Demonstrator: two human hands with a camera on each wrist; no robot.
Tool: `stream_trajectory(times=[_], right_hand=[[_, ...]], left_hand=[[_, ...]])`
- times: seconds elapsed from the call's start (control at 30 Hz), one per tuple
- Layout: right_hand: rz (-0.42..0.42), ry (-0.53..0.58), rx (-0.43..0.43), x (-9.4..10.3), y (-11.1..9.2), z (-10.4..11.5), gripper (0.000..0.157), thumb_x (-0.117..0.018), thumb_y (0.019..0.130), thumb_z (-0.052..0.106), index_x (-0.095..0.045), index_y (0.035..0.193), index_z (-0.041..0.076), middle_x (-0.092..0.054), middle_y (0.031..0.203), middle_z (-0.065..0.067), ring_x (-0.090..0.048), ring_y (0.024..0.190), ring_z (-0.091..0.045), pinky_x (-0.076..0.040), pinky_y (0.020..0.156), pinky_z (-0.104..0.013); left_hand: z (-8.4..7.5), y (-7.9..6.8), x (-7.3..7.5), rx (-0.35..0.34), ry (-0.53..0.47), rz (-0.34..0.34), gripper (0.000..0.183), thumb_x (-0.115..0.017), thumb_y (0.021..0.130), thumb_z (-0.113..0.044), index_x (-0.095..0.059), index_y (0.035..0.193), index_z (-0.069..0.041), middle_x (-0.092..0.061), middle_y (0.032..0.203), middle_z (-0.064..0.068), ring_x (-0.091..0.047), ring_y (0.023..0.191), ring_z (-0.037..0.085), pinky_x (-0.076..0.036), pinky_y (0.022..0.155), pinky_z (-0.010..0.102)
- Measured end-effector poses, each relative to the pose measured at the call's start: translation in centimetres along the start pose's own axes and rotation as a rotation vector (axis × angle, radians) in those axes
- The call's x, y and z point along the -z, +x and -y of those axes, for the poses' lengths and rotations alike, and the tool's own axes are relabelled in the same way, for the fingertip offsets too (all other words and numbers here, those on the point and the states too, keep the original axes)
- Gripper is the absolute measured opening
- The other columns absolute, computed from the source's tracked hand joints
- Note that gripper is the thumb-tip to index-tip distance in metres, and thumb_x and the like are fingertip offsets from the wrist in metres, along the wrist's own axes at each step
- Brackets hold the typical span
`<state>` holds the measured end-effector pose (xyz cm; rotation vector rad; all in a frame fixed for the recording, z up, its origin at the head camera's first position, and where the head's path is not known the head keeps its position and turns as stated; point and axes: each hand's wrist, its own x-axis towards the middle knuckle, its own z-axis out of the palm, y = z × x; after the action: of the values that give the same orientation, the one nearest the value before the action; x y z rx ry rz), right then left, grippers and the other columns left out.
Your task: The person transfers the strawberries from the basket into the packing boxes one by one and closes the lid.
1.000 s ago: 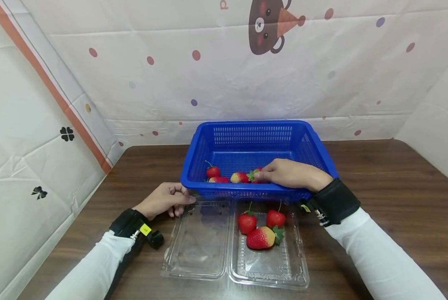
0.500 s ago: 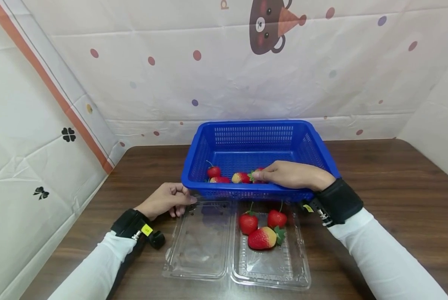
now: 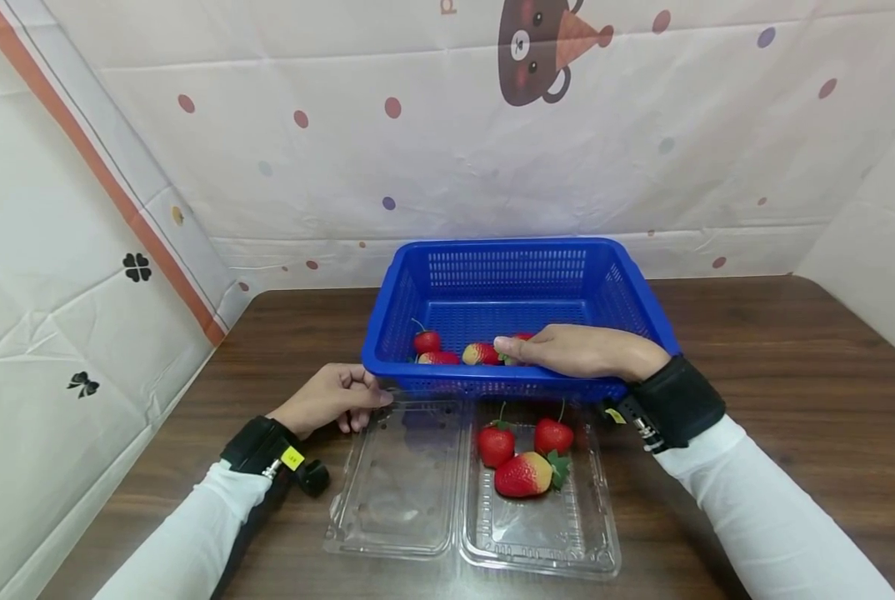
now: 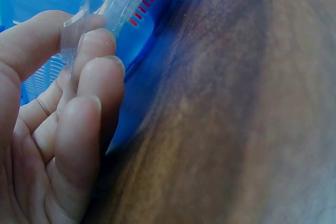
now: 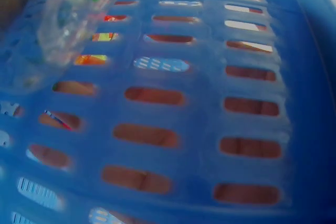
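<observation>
My left hand (image 3: 331,402) pinches the back left corner of a clear plastic clamshell box (image 3: 410,483), thumb on top; the left wrist view shows the thin plastic edge (image 4: 79,30) between thumb and fingers. My right hand (image 3: 586,348) reaches over the front rim of a blue basket (image 3: 507,247), its thumb stretched left across a strawberry (image 3: 522,336). Its other fingers are hidden, so I cannot tell whether it grips that fruit. Beside it lie two strawberries (image 3: 481,354) and a small red fruit with a thin stem (image 3: 427,342).
In the box's right half sit a red and yellow strawberry (image 3: 521,475) and two stemmed red fruits (image 3: 552,437). The brown wooden table (image 3: 755,375) ends at a patterned cloth (image 3: 455,167). In the right wrist view the slotted basket wall (image 5: 205,129) fills most of the picture.
My right thumb has straightened and shifted left over the strawberry, covering more of its leaves. My left hand keeps its place on the box corner.
</observation>
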<state>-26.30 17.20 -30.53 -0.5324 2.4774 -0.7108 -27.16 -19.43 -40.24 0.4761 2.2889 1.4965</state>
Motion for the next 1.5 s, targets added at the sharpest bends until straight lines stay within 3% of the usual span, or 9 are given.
stream_trajectory(times=[0.3,0.47,0.67,0.8,1.07,1.2,1.33,1.5], right_hand=[[-0.019,-0.002,0.001,0.05,-0.07,0.13,0.062,-0.033,0.091,0.072,-0.07,0.102,0.023,-0.065,0.079,-0.002,-0.062,0.083,-0.018,-0.047,0.072,-0.035],[-0.02,0.011,0.016,-0.07,-0.02,0.04,0.065,-0.032,0.092,0.071,-0.065,0.12,0.022,-0.069,0.099,0.001,-0.062,0.095,-0.017,-0.05,0.089,-0.048],[0.016,-0.006,0.012,-0.37,-0.09,0.17,0.078,-0.028,0.091,0.074,-0.05,0.14,0.018,-0.055,0.136,-0.006,-0.046,0.127,-0.028,-0.035,0.106,-0.06],[0.028,-0.01,-0.016,-0.54,-0.2,0.18,0.083,-0.029,0.089,0.076,-0.045,0.143,0.016,-0.048,0.143,-0.009,-0.039,0.132,-0.031,-0.031,0.107,-0.062],[0.004,-0.005,-0.009,-0.58,-0.15,0.28,0.079,-0.034,0.089,0.074,-0.049,0.14,0.016,-0.057,0.132,-0.006,-0.049,0.122,-0.026,-0.037,0.103,-0.06],[-0.036,-0.033,0.023,-0.45,-0.08,0.21,0.068,-0.039,0.092,0.067,-0.057,0.134,0.016,-0.064,0.115,-0.003,-0.057,0.106,-0.022,-0.046,0.095,-0.054],[-0.096,-0.053,0.055,-0.25,0.12,-0.01,0.049,-0.048,0.094,0.059,-0.069,0.113,0.019,-0.064,0.09,0.0,-0.058,0.087,-0.017,-0.049,0.078,-0.039],[-0.142,-0.014,0.086,-0.11,0.27,-0.05,0.034,-0.056,0.094,0.049,-0.071,0.087,0.019,-0.061,0.072,0.001,-0.057,0.071,-0.017,-0.041,0.062,-0.03]], left_hand=[[-0.01,0.01,0.08,-0.007,0.011,0.004,0.03,-0.072,0.087,-0.029,-0.057,0.086,-0.003,-0.061,0.062,0.007,-0.058,0.052,0.019,-0.052,0.045,0.023],[0.0,0.01,0.12,-0.015,0.002,0.007,0.03,-0.072,0.087,-0.027,-0.057,0.086,-0.002,-0.061,0.061,0.006,-0.058,0.052,0.018,-0.052,0.044,0.022],[-0.05,-0.02,0.12,-0.011,0.007,0.002,0.03,-0.072,0.086,-0.03,-0.057,0.085,-0.004,-0.061,0.061,0.006,-0.058,0.052,0.019,-0.052,0.044,0.023],[-0.14,0.0,0.04,-0.005,0.015,-0.006,0.03,-0.073,0.085,-0.031,-0.057,0.084,-0.006,-0.061,0.061,0.005,-0.058,0.052,0.019,-0.052,0.044,0.024],[-0.12,-0.01,-0.03,-0.003,0.011,-0.003,0.031,-0.072,0.086,-0.03,-0.057,0.086,-0.003,-0.061,0.061,0.006,-0.058,0.052,0.018,-0.052,0.044,0.023],[-0.1,-0.01,-0.01,-0.008,0.009,0.0,0.031,-0.072,0.087,-0.03,-0.057,0.086,-0.002,-0.061,0.061,0.006,-0.058,0.052,0.018,-0.051,0.044,0.022],[-0.12,0.01,-0.04,-0.014,0.003,0.003,0.028,-0.072,0.087,-0.029,-0.057,0.085,-0.005,-0.06,0.06,0.005,-0.057,0.051,0.017,-0.051,0.044,0.022],[0.04,0.02,-0.07,-0.009,-0.005,-0.001,0.027,-0.073,0.086,-0.029,-0.057,0.083,-0.007,-0.06,0.06,0.005,-0.056,0.051,0.018,-0.051,0.044,0.023]])
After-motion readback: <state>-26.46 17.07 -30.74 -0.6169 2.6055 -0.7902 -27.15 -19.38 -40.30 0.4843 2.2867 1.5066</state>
